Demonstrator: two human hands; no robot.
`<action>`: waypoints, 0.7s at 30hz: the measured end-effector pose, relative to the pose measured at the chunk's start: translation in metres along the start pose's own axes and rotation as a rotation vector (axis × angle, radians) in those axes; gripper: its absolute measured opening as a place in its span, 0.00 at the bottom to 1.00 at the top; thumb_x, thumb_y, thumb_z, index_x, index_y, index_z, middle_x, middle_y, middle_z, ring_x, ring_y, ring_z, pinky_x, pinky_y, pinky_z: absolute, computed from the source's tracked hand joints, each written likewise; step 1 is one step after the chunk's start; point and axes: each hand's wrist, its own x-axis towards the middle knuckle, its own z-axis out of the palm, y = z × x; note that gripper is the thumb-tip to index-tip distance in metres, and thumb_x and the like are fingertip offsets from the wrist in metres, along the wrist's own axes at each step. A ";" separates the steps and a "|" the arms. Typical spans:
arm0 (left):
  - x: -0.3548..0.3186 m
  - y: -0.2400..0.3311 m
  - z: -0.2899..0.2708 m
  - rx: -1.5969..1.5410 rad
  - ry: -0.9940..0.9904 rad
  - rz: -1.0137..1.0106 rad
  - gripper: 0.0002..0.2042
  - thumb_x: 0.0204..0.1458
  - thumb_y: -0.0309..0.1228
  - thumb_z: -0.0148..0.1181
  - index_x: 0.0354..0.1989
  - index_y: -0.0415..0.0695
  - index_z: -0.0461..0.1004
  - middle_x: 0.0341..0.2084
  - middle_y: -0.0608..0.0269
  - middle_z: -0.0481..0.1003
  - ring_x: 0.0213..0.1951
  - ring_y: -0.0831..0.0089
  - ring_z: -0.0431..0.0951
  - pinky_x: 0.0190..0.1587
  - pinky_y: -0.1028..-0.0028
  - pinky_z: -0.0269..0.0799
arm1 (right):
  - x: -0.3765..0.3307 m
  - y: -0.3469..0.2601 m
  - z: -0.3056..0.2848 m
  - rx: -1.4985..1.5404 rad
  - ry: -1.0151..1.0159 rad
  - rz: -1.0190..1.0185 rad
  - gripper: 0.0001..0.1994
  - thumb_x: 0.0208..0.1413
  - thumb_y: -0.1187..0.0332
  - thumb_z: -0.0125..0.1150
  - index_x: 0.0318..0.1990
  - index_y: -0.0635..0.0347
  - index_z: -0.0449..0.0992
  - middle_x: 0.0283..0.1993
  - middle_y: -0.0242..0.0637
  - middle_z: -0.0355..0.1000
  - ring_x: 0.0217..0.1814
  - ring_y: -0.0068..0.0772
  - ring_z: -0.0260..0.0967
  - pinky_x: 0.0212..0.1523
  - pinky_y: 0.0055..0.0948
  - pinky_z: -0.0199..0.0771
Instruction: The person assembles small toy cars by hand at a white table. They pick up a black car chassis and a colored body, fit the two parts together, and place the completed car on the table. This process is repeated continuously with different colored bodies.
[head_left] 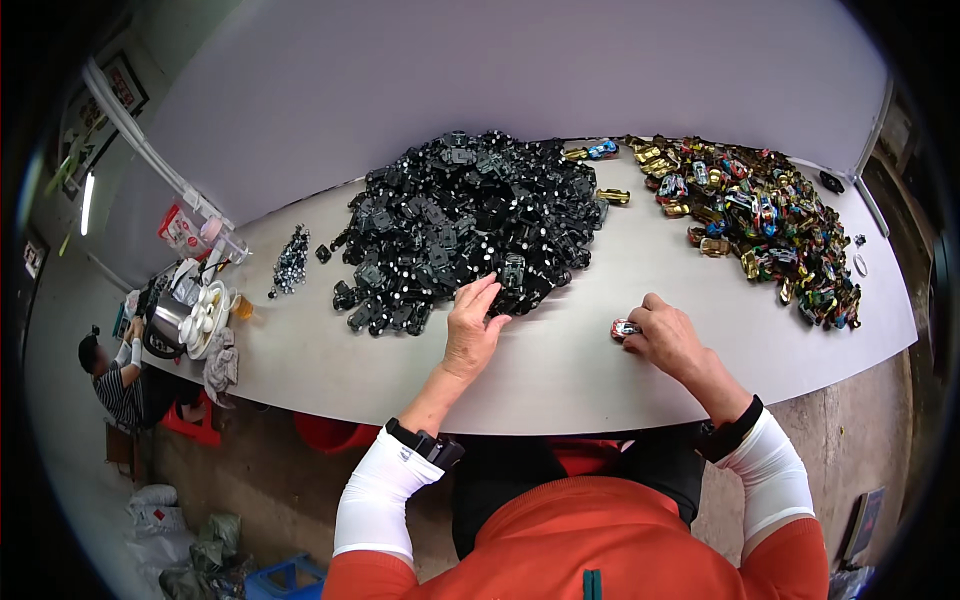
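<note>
At the frame's centre, the left hand (pixel 472 325) reaches, fingers spread and empty, into the heap of black plastic toy-car chassis (pixel 465 225), while the right hand (pixel 662 335) grips a small red-and-silver toy car body (pixel 623 328) on the grey table (pixel 560 370), apparently awaiting a base to fit.

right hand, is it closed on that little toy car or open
Closed on it: the right hand curls its fingers around a small red toy car resting on the table.

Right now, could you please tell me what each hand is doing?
Left hand: open, fingers spread on the edge of the black parts pile, holding nothing.
Right hand: closed around a small toy car on the table.
</note>
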 end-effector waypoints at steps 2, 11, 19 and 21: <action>-0.005 0.005 -0.010 -0.245 0.004 -0.216 0.24 0.35 0.18 0.65 0.46 0.35 0.70 0.46 0.55 0.69 0.47 0.66 0.71 0.44 0.74 0.73 | -0.001 -0.001 -0.002 0.004 0.002 0.023 0.11 0.41 0.67 0.65 0.29 0.63 0.73 0.36 0.45 0.66 0.35 0.48 0.68 0.37 0.40 0.69; 0.005 -0.005 -0.026 -1.272 0.375 -0.542 0.11 0.51 0.15 0.49 0.43 0.35 0.69 0.35 0.57 0.72 0.37 0.71 0.75 0.40 0.75 0.78 | -0.003 0.011 -0.001 0.322 0.207 0.013 0.09 0.49 0.68 0.59 0.33 0.65 0.72 0.30 0.40 0.65 0.26 0.37 0.64 0.28 0.31 0.65; -0.027 0.055 0.004 -1.336 0.021 -0.667 0.11 0.51 0.19 0.52 0.44 0.34 0.69 0.32 0.56 0.74 0.29 0.70 0.77 0.22 0.82 0.71 | -0.007 -0.038 -0.009 1.518 -0.258 0.225 0.14 0.59 0.59 0.49 0.32 0.62 0.71 0.23 0.26 0.62 0.18 0.13 0.54 0.19 0.15 0.54; -0.035 0.058 0.017 -1.330 -0.074 -0.678 0.12 0.51 0.19 0.52 0.45 0.34 0.69 0.32 0.57 0.73 0.27 0.71 0.76 0.21 0.82 0.70 | -0.010 -0.034 0.007 1.522 -0.249 0.187 0.15 0.59 0.58 0.50 0.31 0.62 0.72 0.22 0.26 0.62 0.17 0.13 0.54 0.18 0.15 0.54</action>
